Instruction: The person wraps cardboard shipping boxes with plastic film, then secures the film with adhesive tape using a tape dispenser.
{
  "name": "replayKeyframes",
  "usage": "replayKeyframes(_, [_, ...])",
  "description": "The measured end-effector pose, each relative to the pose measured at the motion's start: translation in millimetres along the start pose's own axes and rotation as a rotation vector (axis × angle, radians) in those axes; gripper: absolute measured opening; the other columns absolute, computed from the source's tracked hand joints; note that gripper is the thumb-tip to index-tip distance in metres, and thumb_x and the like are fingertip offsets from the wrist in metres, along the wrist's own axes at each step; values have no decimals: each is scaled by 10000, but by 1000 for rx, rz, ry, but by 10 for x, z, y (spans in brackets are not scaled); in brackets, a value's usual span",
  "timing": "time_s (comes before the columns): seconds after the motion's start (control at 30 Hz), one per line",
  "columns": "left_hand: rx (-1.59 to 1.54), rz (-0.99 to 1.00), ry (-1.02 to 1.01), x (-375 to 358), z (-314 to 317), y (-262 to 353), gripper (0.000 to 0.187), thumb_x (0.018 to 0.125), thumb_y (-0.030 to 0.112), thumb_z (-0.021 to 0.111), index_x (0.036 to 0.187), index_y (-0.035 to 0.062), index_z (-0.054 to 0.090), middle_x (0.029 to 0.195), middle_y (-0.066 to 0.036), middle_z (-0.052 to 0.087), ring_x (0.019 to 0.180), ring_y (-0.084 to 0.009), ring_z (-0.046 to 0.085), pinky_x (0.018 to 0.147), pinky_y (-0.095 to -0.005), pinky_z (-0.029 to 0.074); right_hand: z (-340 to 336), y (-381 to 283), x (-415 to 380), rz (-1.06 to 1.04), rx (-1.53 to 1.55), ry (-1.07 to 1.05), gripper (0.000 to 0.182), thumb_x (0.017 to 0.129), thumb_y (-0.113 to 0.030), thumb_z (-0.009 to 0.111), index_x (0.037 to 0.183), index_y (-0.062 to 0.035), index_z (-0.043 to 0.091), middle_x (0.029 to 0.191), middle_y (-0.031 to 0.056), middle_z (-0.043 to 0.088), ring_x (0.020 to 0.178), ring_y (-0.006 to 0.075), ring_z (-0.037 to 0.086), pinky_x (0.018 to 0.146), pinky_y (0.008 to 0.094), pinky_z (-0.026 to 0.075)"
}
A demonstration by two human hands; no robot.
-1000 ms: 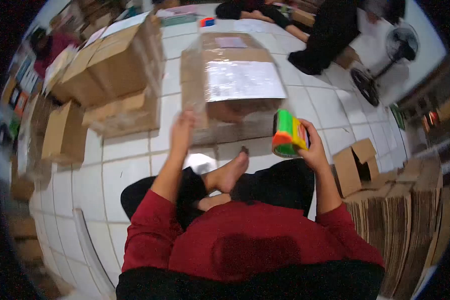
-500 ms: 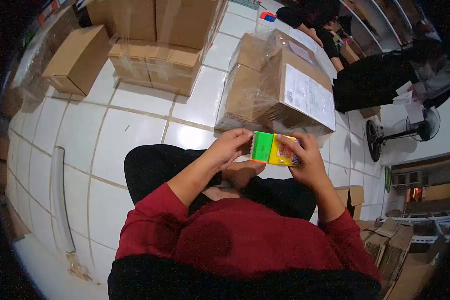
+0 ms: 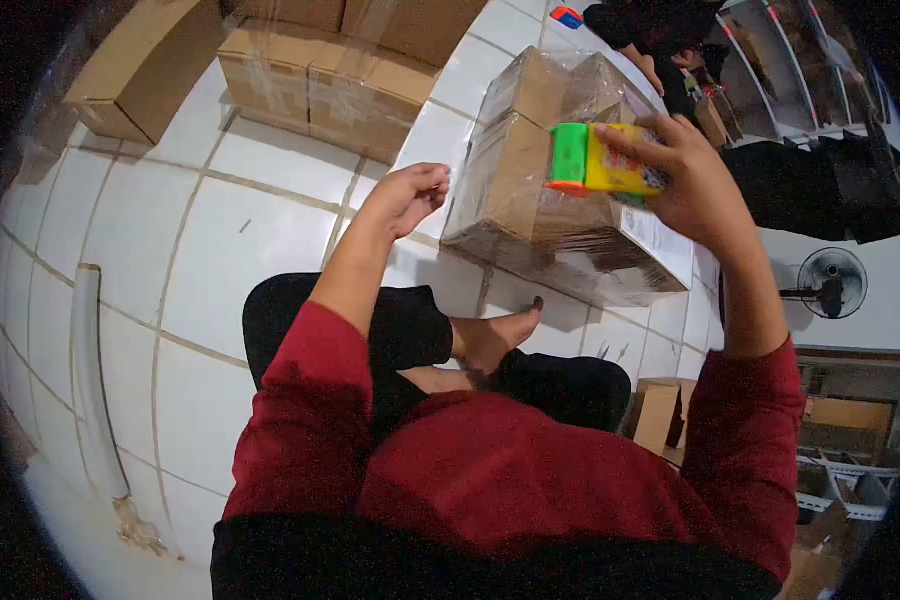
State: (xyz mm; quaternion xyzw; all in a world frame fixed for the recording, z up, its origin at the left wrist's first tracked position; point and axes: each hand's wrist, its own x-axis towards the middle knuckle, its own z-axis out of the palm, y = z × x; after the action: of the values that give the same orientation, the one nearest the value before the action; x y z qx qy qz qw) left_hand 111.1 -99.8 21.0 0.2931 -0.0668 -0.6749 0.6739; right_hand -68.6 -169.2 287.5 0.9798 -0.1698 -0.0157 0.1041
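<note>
A yellow, green and orange tape dispenser [image 3: 620, 162] is up over the wrapped carton, gripped in my right hand [image 3: 685, 170]. My fingers are wrapped around its yellow side, and the green end points left. My left hand [image 3: 415, 198] is apart from it, left of the carton, with fingers curled in; whether anything thin is pinched there cannot be made out. Below the dispenser stands the carton [image 3: 515, 175], covered in clear stretch film with a white paper sheet on its right side.
Brown boxes [image 3: 365, 95] in film stand at upper left, beside a long open box [image 3: 140, 70]. A grey tube [image 3: 95, 385] lies on the tiles. At right are a fan [image 3: 832, 283] and a person in black [image 3: 810, 185]. A small open box [image 3: 658, 415] is by my right knee.
My hands have parted: the right lifted the tape dispenser up and right over the carton, while the left moved up and left. The camera view has shifted slightly.
</note>
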Motion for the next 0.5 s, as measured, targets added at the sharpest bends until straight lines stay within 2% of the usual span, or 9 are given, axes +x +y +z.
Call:
replayKeyframes(0.03, [-11, -4, 5, 91, -24, -59, 113, 782, 87, 504, 857, 4, 515, 693, -34, 499, 630, -137, 472, 607, -243, 414, 49, 1, 96, -5, 2, -11, 554, 534, -65, 671, 1056, -206, 549, 959, 95, 510, 839, 240, 489, 734, 318, 414])
replayKeyframes(0.1, [-104, -78, 34, 360, -78, -283, 109, 800, 131, 487, 821, 27, 511, 664, -19, 476, 591, -124, 440, 557, -221, 383, 170, -12, 284, -41, -179, -215, 502, 563, -43, 639, 1032, -203, 562, 942, 76, 513, 852, 240, 487, 738, 328, 416])
replayKeyframes(0.17, [-47, -62, 31, 577, -199, -492, 116, 810, 160, 474, 800, 49, 502, 641, 0, 462, 553, -106, 406, 516, -217, 349, 367, 10, 444, -116, -210, -244, 488, 570, -23, 613, 1022, -203, 566, 928, 64, 513, 872, 238, 484, 740, 337, 416])
replayKeyframes(0.23, [51, -61, 154, 567, -154, -582, 102, 807, 164, 477, 771, 70, 498, 620, 18, 455, 537, -92, 397, 501, -219, 338, 540, -31, 552, -139, -265, -365, 491, 567, -28, 615, 1025, -199, 562, 942, 65, 508, 890, 233, 482, 755, 329, 411])
replayKeyframes(0.27, [287, 15, 199, 552, -143, -632, 109, 798, 180, 486, 763, 78, 501, 601, 32, 446, 525, -85, 392, 491, -217, 327, 586, -54, 576, -144, -358, -426, 490, 566, -50, 629, 1029, -197, 558, 955, 67, 502, 915, 229, 478, 772, 321, 406])
replayKeyframes(0.3, [280, 6, 200, 534, -93, -628, 109, 798, 180, 486, 763, 78, 501, 601, 32, 446, 525, -85, 392, 491, -217, 327, 604, -103, 629, -146, -355, -437, 490, 566, -50, 629, 1029, -197, 558, 955, 67, 502, 915, 229, 478, 772, 321, 406])
replayKeyframes(0.37, [223, -105, 251, 508, -29, -605, 135, 783, 204, 503, 754, 73, 511, 608, 22, 456, 519, -91, 387, 482, -235, 319, 603, -185, 734, -101, -389, -591, 475, 580, -73, 628, 1033, -200, 555, 964, 73, 496, 937, 230, 472, 789, 330, 395])
replayKeyframes(0.4, [221, -110, 252, 585, -97, -666, 135, 783, 204, 503, 754, 73, 511, 608, 22, 456, 519, -91, 387, 482, -235, 319, 640, -169, 750, -102, -387, -595, 475, 580, -73, 628, 1033, -200, 555, 964, 73, 496, 937, 230, 472, 789, 330, 395])
replayKeyframes(0.5, [201, -129, 90, 1049, -388, -1054, 204, 762, 249, 524, 762, 45, 522, 671, -42, 529, 591, -143, 471, 538, -282, 366, 704, -119, 801, -147, -435, -606, 458, 590, -95, 619, 1032, -200, 556, 950, 79, 499, 951, 231, 466, 792, 341, 389])
